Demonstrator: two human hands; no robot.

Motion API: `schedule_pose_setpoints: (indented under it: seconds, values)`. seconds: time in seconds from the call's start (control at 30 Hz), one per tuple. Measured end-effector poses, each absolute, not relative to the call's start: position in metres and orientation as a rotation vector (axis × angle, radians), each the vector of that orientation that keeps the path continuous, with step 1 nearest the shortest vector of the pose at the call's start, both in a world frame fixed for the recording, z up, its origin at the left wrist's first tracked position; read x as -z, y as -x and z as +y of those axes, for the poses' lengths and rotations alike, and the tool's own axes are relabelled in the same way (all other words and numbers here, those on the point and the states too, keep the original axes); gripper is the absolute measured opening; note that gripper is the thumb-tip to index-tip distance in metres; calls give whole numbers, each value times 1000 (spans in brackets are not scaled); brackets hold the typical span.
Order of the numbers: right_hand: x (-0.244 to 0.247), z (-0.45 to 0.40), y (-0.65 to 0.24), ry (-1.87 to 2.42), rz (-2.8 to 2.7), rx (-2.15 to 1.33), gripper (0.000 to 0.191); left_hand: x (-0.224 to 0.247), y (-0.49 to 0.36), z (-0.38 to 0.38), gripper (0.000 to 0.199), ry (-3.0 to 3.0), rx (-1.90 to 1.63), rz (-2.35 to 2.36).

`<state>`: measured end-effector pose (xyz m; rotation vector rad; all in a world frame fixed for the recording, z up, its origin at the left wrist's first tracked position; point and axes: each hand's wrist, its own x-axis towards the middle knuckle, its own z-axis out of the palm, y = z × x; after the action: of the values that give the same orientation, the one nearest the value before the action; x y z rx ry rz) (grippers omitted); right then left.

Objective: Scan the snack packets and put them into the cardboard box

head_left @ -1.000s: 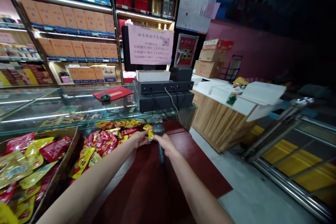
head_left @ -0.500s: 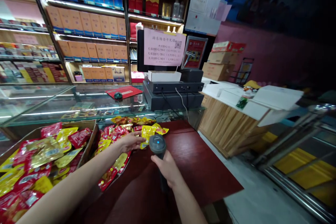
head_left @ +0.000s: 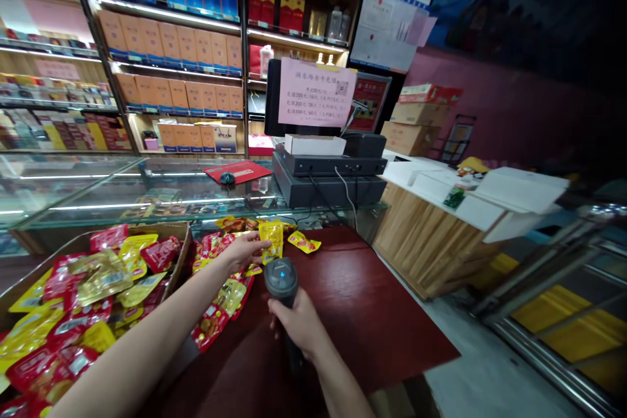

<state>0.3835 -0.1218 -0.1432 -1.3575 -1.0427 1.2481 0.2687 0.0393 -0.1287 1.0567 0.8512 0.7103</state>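
Note:
My left hand (head_left: 242, 253) reaches over a spill of red and yellow foil snack packets (head_left: 220, 287), its fingertips pinching the edge of an upright yellow snack packet (head_left: 272, 241). Just below, my right hand (head_left: 296, 323) is closed around the dark grey handheld barcode scanner (head_left: 281, 279), whose round head points up with a small blue light. A second yellow packet (head_left: 304, 242) lies to the right on the dark red counter mat (head_left: 353, 294). More packets fill a cardboard box (head_left: 169, 241) at the left.
Behind the mat are a glass display counter (head_left: 147, 196) and a black stacked till unit (head_left: 328, 179) with cables. Shelves of boxed goods (head_left: 171, 59) stand behind. A wooden counter (head_left: 431, 241) stands right, beside a metal railing (head_left: 548, 287).
The yellow packet now stands upright at my left fingertips, and another yellow packet lies apart to its right. The scanner sits slightly lower and left, and the view has turned a little.

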Motion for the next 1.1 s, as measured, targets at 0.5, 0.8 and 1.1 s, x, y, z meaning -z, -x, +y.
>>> schedule_pose_setpoints:
  seconds: [0.5,0.8,1.1]
  values:
    - [136,-124,-382,1410,-1009,-1244,14,129,-271,37,44,-1004,-681,829]
    - [125,-107,-414,1293,-857,-1013,24,131,-276,29,47,-1086,-530,804]
    - [78,-68,-406,1135,-881,-1260,18,95,-263,26,45,-1185,-620,1029]
